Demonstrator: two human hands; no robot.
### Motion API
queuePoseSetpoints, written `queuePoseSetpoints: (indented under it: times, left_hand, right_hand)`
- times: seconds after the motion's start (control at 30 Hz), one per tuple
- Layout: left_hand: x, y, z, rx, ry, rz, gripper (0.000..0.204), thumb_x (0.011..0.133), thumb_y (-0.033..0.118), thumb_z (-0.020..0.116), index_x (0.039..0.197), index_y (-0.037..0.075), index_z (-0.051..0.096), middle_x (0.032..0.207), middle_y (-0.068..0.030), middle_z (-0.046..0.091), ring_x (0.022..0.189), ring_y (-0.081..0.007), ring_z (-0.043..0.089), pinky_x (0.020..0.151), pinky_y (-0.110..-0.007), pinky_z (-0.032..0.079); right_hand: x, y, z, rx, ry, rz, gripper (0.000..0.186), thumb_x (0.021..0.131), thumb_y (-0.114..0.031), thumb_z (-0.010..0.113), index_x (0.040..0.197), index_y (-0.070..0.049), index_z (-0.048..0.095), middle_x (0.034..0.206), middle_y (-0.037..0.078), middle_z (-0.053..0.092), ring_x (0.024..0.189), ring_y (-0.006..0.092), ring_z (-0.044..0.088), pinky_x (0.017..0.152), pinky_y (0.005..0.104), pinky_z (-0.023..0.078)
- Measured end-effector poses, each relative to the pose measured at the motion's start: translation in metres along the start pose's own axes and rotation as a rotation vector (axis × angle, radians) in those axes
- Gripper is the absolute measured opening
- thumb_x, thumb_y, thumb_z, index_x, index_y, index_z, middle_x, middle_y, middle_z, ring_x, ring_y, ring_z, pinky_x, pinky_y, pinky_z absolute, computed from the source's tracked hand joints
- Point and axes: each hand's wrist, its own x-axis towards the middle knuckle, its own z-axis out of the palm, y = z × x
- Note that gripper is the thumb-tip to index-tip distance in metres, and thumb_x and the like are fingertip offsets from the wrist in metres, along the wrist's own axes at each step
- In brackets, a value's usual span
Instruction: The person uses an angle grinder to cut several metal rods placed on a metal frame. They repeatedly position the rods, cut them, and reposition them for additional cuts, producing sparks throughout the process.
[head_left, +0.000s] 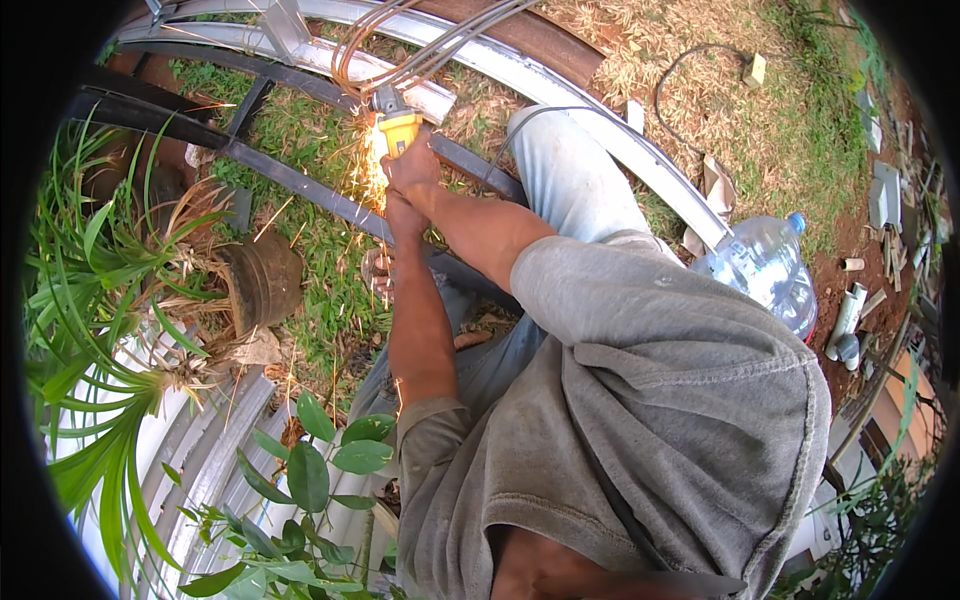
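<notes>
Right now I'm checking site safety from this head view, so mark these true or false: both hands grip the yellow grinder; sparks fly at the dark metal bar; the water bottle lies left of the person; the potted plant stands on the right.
1. Both hands grip the yellow grinder: true; right hand and left hand close on it.
2. Sparks fly at the dark metal bar: true.
3. The clear water bottle lies left of the person: false; it lies on their right.
4. The potted plant stands on the right: false; it stands on the left.
</notes>
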Motion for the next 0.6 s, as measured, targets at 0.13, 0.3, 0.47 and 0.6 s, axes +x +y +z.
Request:
queuePoseSetpoints:
  times: [0.13,0.3,0.47,0.6]
  left_hand:
    - [-0.011,0.023,0.0,0.004,0.088,-0.009,0.064,0.063,0.03,0.091,0.103,-0.005,0.056,0.096,-0.0206,0.071,0.09,-0.027,0.07,0.078,-0.039,0.054]
    - [-0.014,0.037,-0.002,0.041,0.053,-0.057,0.054,0.069,0.025,0.086,0.111,-0.002,0.066,0.108,-0.0132,0.071,0.096,-0.0209,0.067,0.08,-0.038,0.053]
    - [-0.01,0.032,-0.003,0.014,0.009,0.034,0.051,0.066,0.024,0.089,0.098,-0.003,0.061,0.094,-0.02,0.072,0.086,-0.0258,0.07,0.075,-0.038,0.054]
    - [-0.01,0.034,0.0,0.019,0.099,0.05,0.047,0.066,0.023,0.089,0.094,-0.003,0.062,0.091,-0.0216,0.071,0.083,-0.0273,0.071,0.071,-0.039,0.054]
  right_hand:
    - [0.001,0.002,0.001,0.035,0.015,-0.04,0.075,0.073,-0.031,0.08,0.126,0.002,0.038,0.104,0.028,0.067,0.101,0.0447,0.066,0.09,0.0483,0.051]
    - [0.005,0.004,0.005,0.017,-0.017,-0.014,0.075,0.074,-0.031,0.08,0.126,0.001,0.038,0.105,0.029,0.067,0.1,0.0453,0.066,0.09,0.0488,0.051]
    - [0.005,0.004,0.006,0.032,0.012,-0.028,0.074,0.074,-0.032,0.079,0.125,0.001,0.037,0.104,0.029,0.067,0.1,0.0453,0.066,0.089,0.049,0.051]
    - [0.005,0.003,0.005,0.01,-0.001,-0.007,0.073,0.074,-0.033,0.079,0.125,0.001,0.038,0.104,0.029,0.067,0.1,0.0449,0.066,0.089,0.049,0.051]
